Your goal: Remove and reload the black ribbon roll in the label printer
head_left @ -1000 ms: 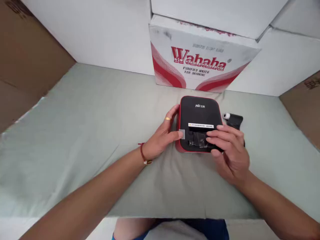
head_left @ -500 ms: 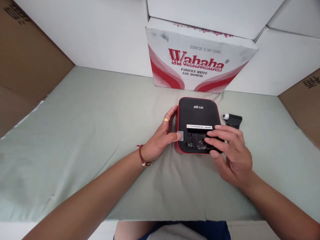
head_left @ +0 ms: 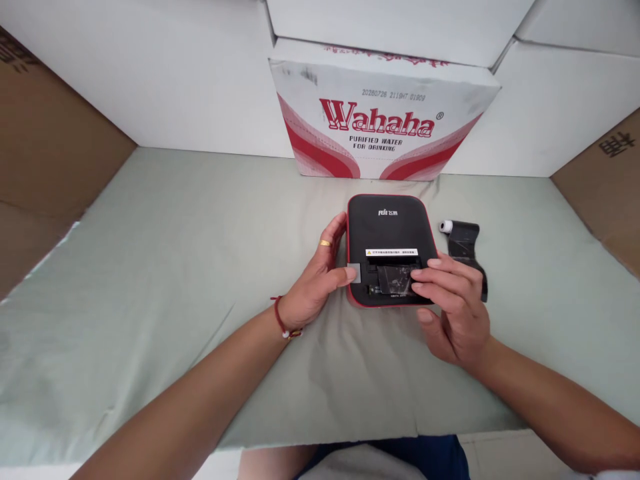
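Note:
A black label printer (head_left: pixel 389 227) with red sides and a white warning strip lies flat on the green cloth. My left hand (head_left: pixel 323 267) grips its left side, the thumb resting on a grey button (head_left: pixel 355 273) at the front left corner. Over the printer's front opening lies a piece of shiny black film (head_left: pixel 394 279). Fingertips of my right hand (head_left: pixel 453 303) touch the film's right end and the printer's front right corner; the thumb is held apart. Just right of the printer, a strip of black ribbon (head_left: pixel 463 243) with a white core (head_left: pixel 445 227) lies partly behind my right hand.
A white and red water carton (head_left: pixel 383 127) stands behind the printer, against white boxes (head_left: pixel 190 73). Brown cardboard walls (head_left: pixel 55 127) border the left and right sides. The green cloth (head_left: pixel 150 267) has wrinkles, and its front edge lies near my lap.
My right hand has drawn back slightly to the right, its thumb off the printer, showing more of the black film. More of the ribbon strip shows. The view has shifted slightly.

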`<state>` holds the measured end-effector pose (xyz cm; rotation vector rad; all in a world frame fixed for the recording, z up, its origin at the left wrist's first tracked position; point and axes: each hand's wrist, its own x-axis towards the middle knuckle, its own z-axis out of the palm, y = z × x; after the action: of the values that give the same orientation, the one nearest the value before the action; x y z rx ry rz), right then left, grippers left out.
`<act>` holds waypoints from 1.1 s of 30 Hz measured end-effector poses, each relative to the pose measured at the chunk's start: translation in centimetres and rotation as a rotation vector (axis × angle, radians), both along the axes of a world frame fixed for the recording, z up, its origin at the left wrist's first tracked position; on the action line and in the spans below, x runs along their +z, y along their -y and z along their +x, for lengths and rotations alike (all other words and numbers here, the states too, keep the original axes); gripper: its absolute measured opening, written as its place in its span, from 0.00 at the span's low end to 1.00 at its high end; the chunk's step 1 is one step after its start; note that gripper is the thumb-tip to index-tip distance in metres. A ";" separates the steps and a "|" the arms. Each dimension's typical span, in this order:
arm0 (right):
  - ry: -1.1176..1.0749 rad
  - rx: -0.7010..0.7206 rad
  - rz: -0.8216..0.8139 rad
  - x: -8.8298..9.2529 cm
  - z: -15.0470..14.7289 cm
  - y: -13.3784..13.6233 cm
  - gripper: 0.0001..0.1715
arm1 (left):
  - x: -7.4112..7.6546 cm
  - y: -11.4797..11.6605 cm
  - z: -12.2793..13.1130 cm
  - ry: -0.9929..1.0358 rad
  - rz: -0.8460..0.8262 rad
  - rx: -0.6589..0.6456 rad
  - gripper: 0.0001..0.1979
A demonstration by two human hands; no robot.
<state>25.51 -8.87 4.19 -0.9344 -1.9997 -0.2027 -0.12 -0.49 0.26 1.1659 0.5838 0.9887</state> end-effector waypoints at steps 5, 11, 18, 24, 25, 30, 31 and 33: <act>-0.023 -0.040 0.029 -0.2 -0.3 0.1 0.13 | 0.0 0.0 -0.1 -0.020 0.012 -0.005 0.50; -0.066 -0.018 0.009 0.1 0.3 0.0 0.15 | 0.2 -0.1 -0.2 -0.027 0.028 0.001 0.50; -0.125 0.017 -0.162 1.3 0.7 -0.2 0.24 | 0.0 -0.1 -0.1 -0.010 0.002 0.010 0.50; -0.239 0.020 -0.376 2.4 0.5 0.0 0.28 | -0.1 -0.1 -0.2 -0.014 0.022 0.007 0.47; -0.269 0.017 -0.403 2.4 0.5 0.0 0.26 | -0.1 -0.1 -0.2 -0.017 0.024 0.008 0.47; -0.328 0.055 -0.426 2.5 0.5 -0.2 0.14 | -0.1 -0.1 -0.1 -0.027 0.031 0.020 0.49; -0.315 0.059 -0.415 2.5 0.5 -0.2 0.13 | -0.1 -0.1 -0.1 -0.029 0.032 0.022 0.49; -0.273 0.054 -0.385 2.7 0.4 -0.2 0.12 | -0.1 -0.2 -0.1 -0.030 0.028 0.020 0.49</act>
<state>25.91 -8.69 6.91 -1.0795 -1.8358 0.3359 -0.23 -0.32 0.16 1.2038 0.6080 1.0008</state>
